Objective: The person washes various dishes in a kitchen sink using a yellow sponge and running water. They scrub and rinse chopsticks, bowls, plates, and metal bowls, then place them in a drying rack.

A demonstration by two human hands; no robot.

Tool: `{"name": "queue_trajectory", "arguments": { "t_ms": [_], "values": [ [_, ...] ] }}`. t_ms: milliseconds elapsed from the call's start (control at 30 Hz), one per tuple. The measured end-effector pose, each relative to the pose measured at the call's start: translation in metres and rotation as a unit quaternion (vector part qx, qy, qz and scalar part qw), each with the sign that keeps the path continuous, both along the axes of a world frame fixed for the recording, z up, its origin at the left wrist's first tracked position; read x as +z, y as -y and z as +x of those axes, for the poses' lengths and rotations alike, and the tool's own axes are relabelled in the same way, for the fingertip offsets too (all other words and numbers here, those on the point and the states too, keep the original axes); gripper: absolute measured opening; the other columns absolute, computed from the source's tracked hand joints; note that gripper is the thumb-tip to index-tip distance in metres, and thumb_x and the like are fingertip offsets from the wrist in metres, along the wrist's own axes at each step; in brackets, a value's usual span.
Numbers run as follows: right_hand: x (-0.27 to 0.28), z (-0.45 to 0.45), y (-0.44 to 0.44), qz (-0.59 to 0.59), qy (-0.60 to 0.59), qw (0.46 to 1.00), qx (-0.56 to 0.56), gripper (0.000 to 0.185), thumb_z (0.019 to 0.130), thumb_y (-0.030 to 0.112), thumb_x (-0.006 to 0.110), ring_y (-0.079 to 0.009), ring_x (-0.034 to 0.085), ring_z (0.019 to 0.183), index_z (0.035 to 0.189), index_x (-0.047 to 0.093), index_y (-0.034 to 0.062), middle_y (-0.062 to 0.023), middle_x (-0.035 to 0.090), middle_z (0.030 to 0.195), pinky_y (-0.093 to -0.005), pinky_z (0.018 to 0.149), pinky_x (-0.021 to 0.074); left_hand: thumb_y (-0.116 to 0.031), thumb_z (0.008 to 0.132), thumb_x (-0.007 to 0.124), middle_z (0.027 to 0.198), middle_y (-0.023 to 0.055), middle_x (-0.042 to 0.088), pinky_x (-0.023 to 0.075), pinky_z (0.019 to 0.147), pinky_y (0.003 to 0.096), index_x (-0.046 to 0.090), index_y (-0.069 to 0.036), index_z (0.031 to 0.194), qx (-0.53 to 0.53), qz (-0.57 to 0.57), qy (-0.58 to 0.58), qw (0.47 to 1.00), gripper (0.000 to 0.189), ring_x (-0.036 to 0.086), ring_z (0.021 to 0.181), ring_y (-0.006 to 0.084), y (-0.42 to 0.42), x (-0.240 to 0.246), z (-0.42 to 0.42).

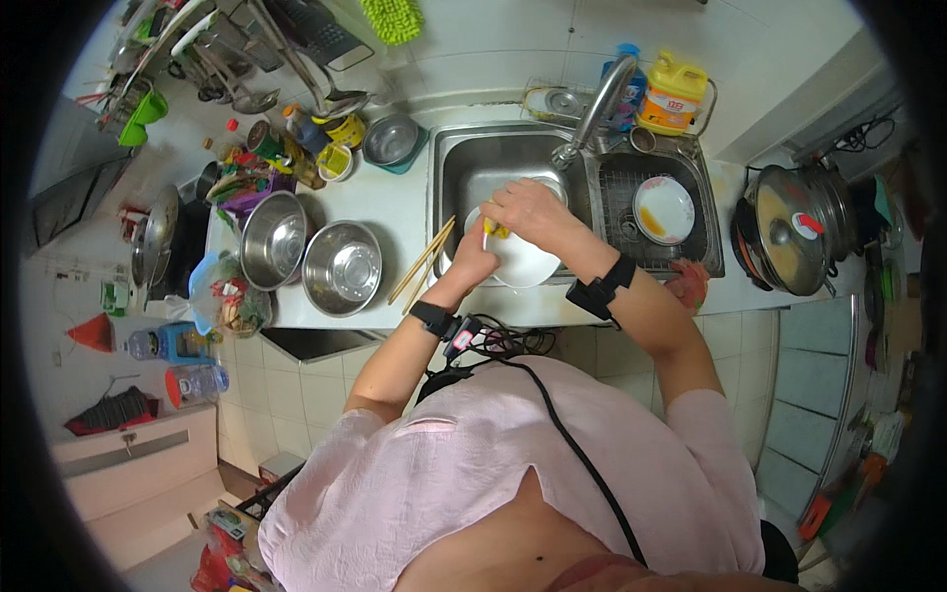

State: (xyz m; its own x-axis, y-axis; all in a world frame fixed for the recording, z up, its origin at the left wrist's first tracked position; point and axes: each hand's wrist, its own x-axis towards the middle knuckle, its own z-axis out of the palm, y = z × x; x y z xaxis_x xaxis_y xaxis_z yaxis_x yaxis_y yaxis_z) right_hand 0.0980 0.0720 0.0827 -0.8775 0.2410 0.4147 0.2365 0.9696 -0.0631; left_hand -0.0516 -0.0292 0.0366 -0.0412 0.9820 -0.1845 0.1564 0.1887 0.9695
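Observation:
Both hands are over the left basin of a stainless steel double sink [459,159]. My left hand [477,255] grips the left edge of a white dish [529,259]. Bent over the dish from above, my right hand [529,211] is closed on a yellow item [497,229], mostly hidden by the fingers; its kind is unclear. Part of another dish shows behind my right hand. Wooden chopsticks [422,263] lean across the sink's left edge. In the right basin a white plate [664,211] with a floral rim and a brownish-yellow stain rests on a wire rack.
A curved faucet [599,103] arches over the sink. Two steel bowls [342,268] stand on the left counter. Behind the sink is a yellow detergent jug [672,92]. A lidded pan [786,229] sits at the right, and a reddish cloth or bag [686,285] at the front edge.

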Motion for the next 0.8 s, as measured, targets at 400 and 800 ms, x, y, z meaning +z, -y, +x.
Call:
{"name": "queue_trajectory", "arguments": {
  "t_ms": [400,800],
  "values": [
    [-0.083,0.020,0.059,-0.469,-0.262,0.741,-0.404,0.048,0.077,0.011,0.062,-0.0367,0.057,0.106,0.120,0.048,-0.0029,-0.0250,0.058,0.110,-0.0391,0.091,0.0449,0.017,0.064,0.048,0.113,0.0115,0.057,0.0513,0.083,0.0340,0.047,-0.003,0.123,0.169,-0.073,0.301,0.936,0.062,0.059,0.103,0.0251,0.004,-0.027,0.010],
    [-0.101,0.019,0.019,-0.470,-0.219,0.799,-0.303,0.041,0.078,0.018,0.070,-0.0258,0.063,0.088,0.109,0.055,-0.0033,-0.0162,0.065,0.097,-0.0358,0.079,0.0483,0.004,0.084,0.052,0.107,0.0175,0.060,0.0566,0.052,0.0256,0.045,0.005,0.122,0.317,-0.087,0.311,0.892,0.039,0.066,0.081,0.0275,-0.027,-0.052,-0.006]
  ]
}}
